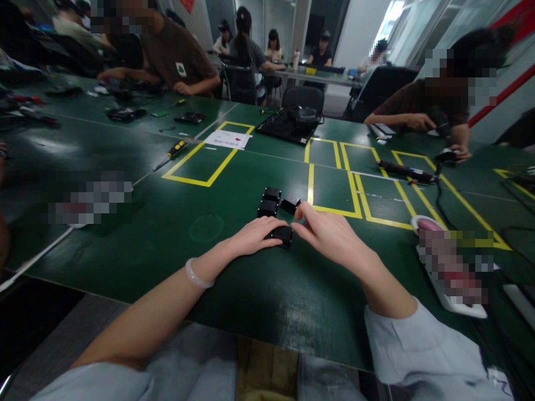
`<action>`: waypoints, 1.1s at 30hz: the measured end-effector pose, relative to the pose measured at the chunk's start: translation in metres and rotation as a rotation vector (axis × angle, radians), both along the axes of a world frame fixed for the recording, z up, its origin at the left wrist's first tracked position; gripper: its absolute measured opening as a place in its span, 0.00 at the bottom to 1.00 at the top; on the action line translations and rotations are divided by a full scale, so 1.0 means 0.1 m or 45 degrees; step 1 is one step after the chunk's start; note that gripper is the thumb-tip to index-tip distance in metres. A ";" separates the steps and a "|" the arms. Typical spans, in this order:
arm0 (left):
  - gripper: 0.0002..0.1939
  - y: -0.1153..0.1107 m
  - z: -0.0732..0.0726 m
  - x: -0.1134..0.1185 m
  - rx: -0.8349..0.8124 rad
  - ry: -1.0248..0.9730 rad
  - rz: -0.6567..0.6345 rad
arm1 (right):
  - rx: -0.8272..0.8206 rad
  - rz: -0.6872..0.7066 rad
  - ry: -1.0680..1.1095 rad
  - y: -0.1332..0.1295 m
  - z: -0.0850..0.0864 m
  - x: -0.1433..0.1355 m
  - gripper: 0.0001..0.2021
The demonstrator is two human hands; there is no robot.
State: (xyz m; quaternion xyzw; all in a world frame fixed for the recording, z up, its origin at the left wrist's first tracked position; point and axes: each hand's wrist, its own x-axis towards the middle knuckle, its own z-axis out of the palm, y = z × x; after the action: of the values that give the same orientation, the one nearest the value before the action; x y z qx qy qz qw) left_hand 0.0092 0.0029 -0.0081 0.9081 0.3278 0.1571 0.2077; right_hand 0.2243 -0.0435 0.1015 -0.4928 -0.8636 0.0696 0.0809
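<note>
Several small black blocks lie on the green table point(242, 289) in front of me. Two of them point(268, 201) sit close together just beyond my left hand point(258, 234). My left hand rests on the table with its thumb and fingers around a nearer black block point(283, 236). Another black block point(291, 204) is tilted at the fingertips of my right hand point(320, 227), whose index finger touches its right edge. The thumb of my right hand is near the nearer block, and its other fingers are curled under the palm.
Yellow tape rectangles point(357, 195) mark the table ahead. A white tray point(449, 303) lies at right, a screwdriver point(176, 147) and paper sheet point(228, 139) at back left, a black panel point(288, 127) behind. Other people sit around the table.
</note>
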 end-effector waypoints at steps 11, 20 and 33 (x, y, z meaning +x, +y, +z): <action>0.21 0.00 0.01 -0.01 -0.008 -0.016 -0.006 | 0.002 0.023 0.047 0.00 -0.01 0.02 0.10; 0.21 0.00 0.00 0.00 -0.012 -0.029 -0.005 | -0.005 0.024 0.008 0.02 -0.03 0.04 0.10; 0.21 -0.01 0.01 -0.01 -0.013 -0.024 0.000 | -0.003 0.019 0.011 0.02 -0.03 0.03 0.09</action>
State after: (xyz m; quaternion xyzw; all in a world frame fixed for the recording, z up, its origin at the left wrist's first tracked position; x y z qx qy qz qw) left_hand 0.0087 0.0022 -0.0072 0.9056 0.3267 0.1639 0.2152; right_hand 0.2269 -0.0410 0.0982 -0.4862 -0.8667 0.0734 0.0836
